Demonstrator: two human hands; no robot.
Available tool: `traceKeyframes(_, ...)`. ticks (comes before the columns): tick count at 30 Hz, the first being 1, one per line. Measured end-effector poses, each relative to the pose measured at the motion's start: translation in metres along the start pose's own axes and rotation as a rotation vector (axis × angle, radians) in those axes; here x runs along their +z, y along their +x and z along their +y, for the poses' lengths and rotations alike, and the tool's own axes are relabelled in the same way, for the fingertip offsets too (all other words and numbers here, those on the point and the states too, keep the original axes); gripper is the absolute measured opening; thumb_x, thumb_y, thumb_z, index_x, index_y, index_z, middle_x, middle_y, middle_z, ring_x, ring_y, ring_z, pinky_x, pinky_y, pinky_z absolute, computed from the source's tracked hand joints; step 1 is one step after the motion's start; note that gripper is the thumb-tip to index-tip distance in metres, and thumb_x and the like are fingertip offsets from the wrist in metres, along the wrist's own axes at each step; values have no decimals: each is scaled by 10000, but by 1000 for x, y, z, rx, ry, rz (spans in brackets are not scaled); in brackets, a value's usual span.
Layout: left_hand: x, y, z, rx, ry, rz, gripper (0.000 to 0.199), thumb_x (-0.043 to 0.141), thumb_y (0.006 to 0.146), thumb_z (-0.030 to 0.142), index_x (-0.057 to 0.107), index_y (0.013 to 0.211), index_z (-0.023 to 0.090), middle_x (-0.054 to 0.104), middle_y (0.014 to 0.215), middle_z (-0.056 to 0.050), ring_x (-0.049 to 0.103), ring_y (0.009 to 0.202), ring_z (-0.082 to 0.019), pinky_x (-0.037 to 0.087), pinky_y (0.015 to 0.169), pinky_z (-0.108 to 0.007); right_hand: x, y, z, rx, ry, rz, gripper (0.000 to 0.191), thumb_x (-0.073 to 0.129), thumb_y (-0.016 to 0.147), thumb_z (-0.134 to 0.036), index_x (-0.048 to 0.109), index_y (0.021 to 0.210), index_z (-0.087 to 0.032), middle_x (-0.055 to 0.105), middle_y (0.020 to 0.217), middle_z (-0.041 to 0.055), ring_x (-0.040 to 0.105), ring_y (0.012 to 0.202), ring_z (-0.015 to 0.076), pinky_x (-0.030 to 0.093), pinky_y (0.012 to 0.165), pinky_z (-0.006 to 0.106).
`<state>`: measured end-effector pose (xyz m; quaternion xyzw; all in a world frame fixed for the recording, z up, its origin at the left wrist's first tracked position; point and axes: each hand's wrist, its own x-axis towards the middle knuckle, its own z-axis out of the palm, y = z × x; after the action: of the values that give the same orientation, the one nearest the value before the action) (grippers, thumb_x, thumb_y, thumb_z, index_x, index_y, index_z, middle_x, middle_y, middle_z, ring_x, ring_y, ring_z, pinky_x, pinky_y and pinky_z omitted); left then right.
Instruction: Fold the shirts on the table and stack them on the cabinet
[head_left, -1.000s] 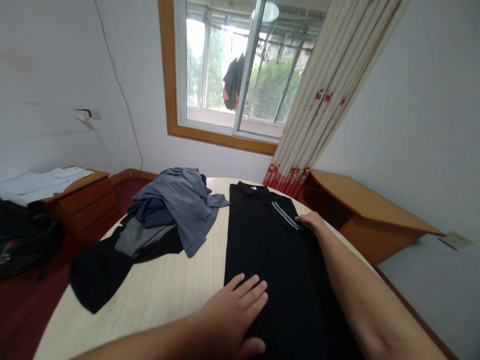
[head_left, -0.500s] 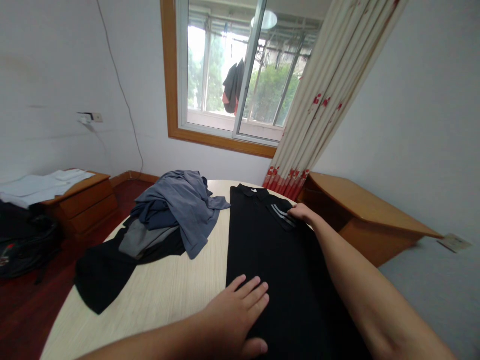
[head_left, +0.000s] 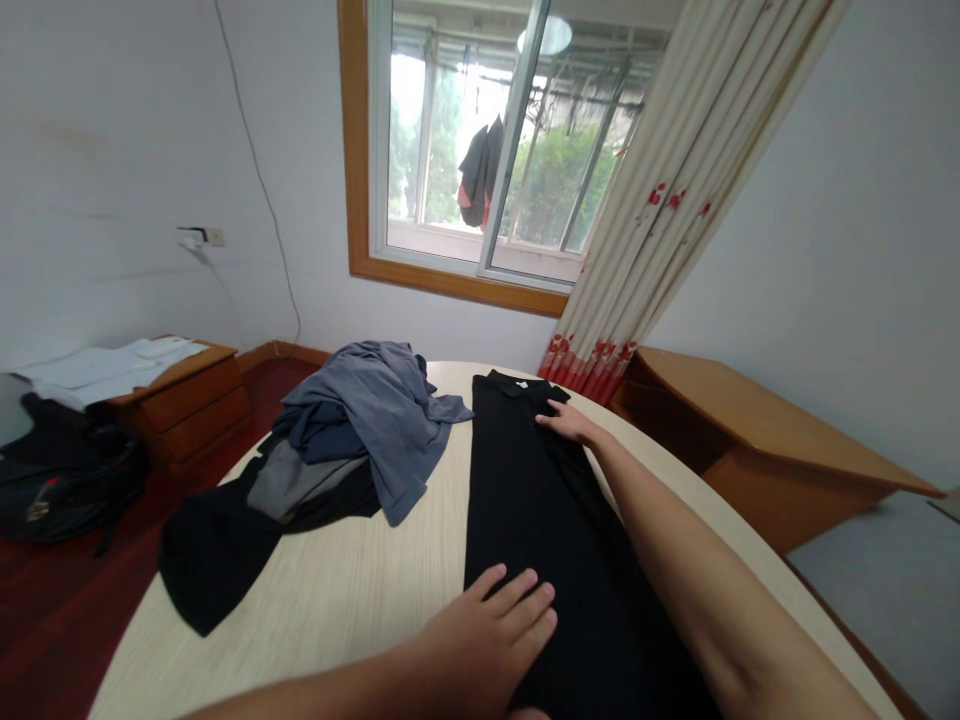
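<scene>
A black polo shirt (head_left: 525, 500) lies lengthwise on the pale round table (head_left: 352, 590), its collar at the far end and its right side folded inward. My left hand (head_left: 499, 635) rests flat on the near part of the shirt, fingers spread. Near the collar, my right hand (head_left: 568, 420) lies on the folded-over side, with its visible fingertips apart and pointing left. Its other fingers are partly hidden. To the left is a heap of clothes with a grey-blue garment (head_left: 382, 400) on top and a black garment (head_left: 217, 550) beneath.
A wooden desk (head_left: 757, 410) stands beyond the table on the right, next to a long curtain (head_left: 660, 200). On the left are a drawer cabinet (head_left: 199, 410) with papers on top and a black bag (head_left: 67, 480) on the floor. A window (head_left: 487, 150) is behind.
My right hand has moved left, bringing the shirt's right side inward; the striped sleeve no longer shows and the table's right edge is uncovered. My left hand stays on the shirt.
</scene>
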<state>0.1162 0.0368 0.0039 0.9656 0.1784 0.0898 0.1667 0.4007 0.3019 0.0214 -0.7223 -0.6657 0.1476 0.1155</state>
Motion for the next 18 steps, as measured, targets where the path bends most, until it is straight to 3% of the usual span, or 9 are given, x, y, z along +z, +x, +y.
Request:
traceKeyframes(3, 9, 2, -5, 10, 32, 19, 759, 316, 998, 613, 322, 1525, 66, 302, 1583, -178, 244, 1489, -309, 228, 1207, -501, 13, 8, 4, -30, -109, 21, 712, 582, 901, -470, 390, 1517, -167, 391, 1549, 179, 375, 1415, 346, 315, 1146, 492)
traceKeyframes(7, 18, 5, -11, 28, 22, -4, 699, 346, 1013, 550, 339, 1516, 64, 295, 1582, -178, 243, 1486, -331, 263, 1191, -535, 33, 20, 9, 19, -208, -3, 626, 307, 997, -536, 291, 1558, -260, 159, 1656, 83, 140, 1513, 341, 157, 1153, 669)
traceKeyframes(11, 11, 4, -17, 21, -35, -29, 568, 359, 1036, 375, 317, 1529, 97, 276, 1598, -145, 222, 1497, -301, 241, 1203, -540, 39, 39, 14, 54, -207, 10, 650, 237, 1000, -558, 228, 1576, -258, 114, 1662, 81, 107, 1517, 344, 127, 1132, 713)
traceKeyframes(15, -5, 3, -22, -14, -121, -69, 661, 425, 1004, 472, 286, 1545, 118, 260, 1607, -147, 208, 1498, -319, 192, 1205, -585, 33, 56, 19, 53, -160, 40, 664, 290, 988, -567, 256, 1568, -247, 141, 1656, 92, 109, 1515, 345, 84, 1131, 722)
traceKeyframes(18, -11, 2, -23, -36, -157, -77, 673, 415, 1004, 496, 272, 1554, 135, 253, 1612, -142, 189, 1503, -320, 157, 1208, -594, 22, 59, 24, 70, 51, 57, 767, 476, 916, -593, 288, 1555, -214, 228, 1632, 131, 164, 1505, 346, 81, 1163, 669)
